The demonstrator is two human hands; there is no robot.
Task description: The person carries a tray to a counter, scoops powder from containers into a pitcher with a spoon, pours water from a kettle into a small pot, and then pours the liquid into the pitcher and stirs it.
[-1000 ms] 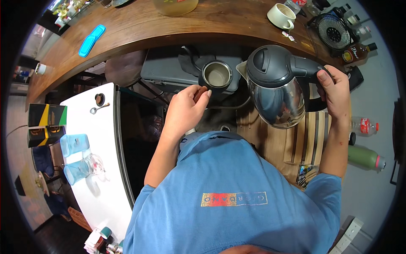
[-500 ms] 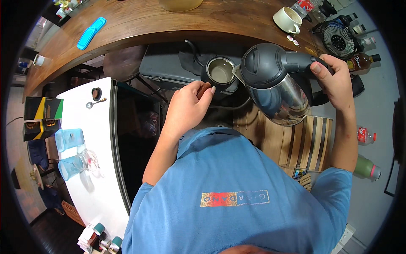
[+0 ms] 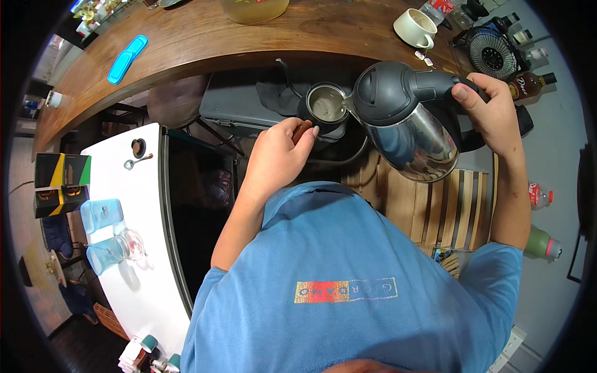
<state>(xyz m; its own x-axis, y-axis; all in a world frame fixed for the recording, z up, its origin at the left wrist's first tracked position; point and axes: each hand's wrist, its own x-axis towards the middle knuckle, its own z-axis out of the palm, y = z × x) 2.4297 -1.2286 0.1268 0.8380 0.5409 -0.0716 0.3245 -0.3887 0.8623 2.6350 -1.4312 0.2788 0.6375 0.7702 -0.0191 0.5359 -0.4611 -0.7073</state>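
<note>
My right hand [image 3: 491,115] grips the black handle of a large electric kettle [image 3: 410,140], which has a black lid and a shiny steel body. The kettle is tilted, its spout over the rim of a small dark gooseneck kettle [image 3: 303,110]. Clear water appears to run from that spout, and rippling water shows inside the lidless gooseneck kettle. Closed around the small kettle's brown wooden handle is my left hand [image 3: 283,152], which hides most of it. The thin curved spout points away from me, toward the wooden counter [image 3: 205,31].
On the counter stand a white mug [image 3: 415,28] with teabag tags, a blue lid [image 3: 128,59], and a small fan [image 3: 494,55] beside bottles. A white-topped surface [image 3: 137,186] at left holds a spoon [image 3: 138,161] and clear blue containers [image 3: 102,214]. A slatted wooden seat [image 3: 435,205] lies at right.
The electric kettle has tipped slightly more, and water now appears at its spout. Both hands keep their grips. The whole view has shifted a little.
</note>
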